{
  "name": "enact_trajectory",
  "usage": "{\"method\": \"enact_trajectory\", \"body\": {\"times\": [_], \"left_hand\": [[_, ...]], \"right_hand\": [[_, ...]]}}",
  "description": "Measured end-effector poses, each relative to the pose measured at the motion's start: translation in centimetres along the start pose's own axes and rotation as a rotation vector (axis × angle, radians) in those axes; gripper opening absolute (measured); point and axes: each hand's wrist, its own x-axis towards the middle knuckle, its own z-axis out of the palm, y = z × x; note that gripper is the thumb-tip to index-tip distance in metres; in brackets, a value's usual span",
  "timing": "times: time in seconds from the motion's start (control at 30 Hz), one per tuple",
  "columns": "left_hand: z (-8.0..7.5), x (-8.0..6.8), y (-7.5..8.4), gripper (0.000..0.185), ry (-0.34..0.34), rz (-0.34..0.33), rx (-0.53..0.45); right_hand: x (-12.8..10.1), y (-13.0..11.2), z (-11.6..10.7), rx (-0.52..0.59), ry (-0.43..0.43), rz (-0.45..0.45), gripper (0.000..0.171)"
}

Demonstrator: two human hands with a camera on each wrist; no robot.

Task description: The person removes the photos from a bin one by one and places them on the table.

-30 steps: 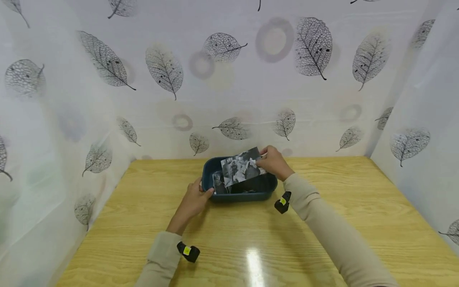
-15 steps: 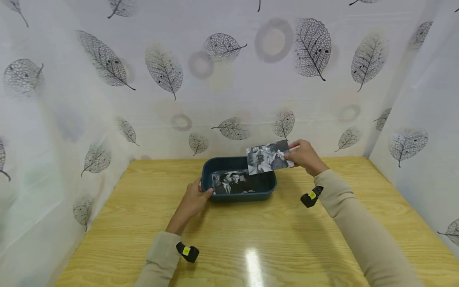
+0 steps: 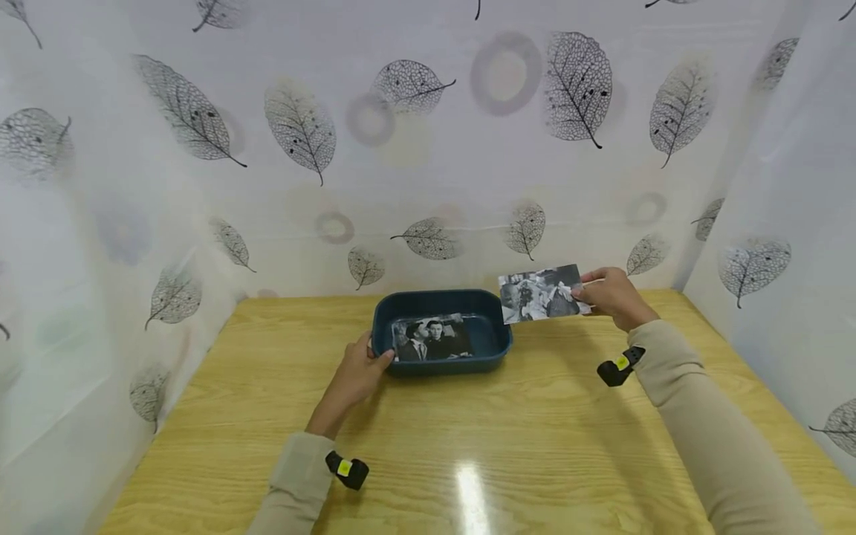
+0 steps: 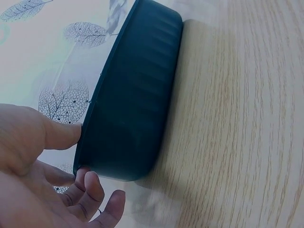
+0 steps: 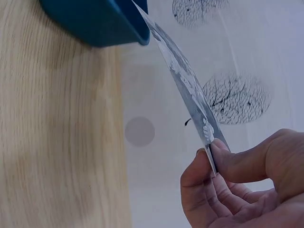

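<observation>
Head view: a dark blue tray (image 3: 498,343) is seen on the table (image 3: 468,431), near the back wall. 1 black-and-white photo, the lifted photo (image 3: 543,293), is held by its right edge in the right hand (image 3: 614,297), in the air just right of the tray and clear of its rim. A 2nd photo, the tray photo (image 3: 431,339), is seen lying flat in the tray's left half. The tray's left end is steadied by the left hand (image 3: 357,371), with the thumb over the rim. A small black camera is worn on each wrist.

Left wrist view: the tray's ribbed outer wall (image 4: 137,90) is shown close up. The thumb (image 4: 57,133) is laid against the upper edge and the fingers (image 4: 92,187) are curled under the lower corner, so the tray is gripped lightly.

Right wrist view: the lifted photo (image 5: 183,78) is seen edge-on, pinched between thumb (image 5: 247,159) and fingertips (image 5: 197,175), which are pressed together on its corner. The tray's corner (image 5: 102,21) is seen at the top, well apart from the pinch.

Judged from this, 1 photo is out and not yet set down; 1 is left in the tray. Whether more lie under it cannot be told.
</observation>
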Motion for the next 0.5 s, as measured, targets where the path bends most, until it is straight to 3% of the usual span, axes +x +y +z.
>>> {"method": "enact_trajectory", "body": {"times": [0.5], "left_hand": [[0.2, 0.3, -0.5, 0.059, 0.007, 0.010, -0.008]], "right_hand": [[0.7, 4.5, -0.4, -0.027, -0.022, 0.054, 0.057]]}}
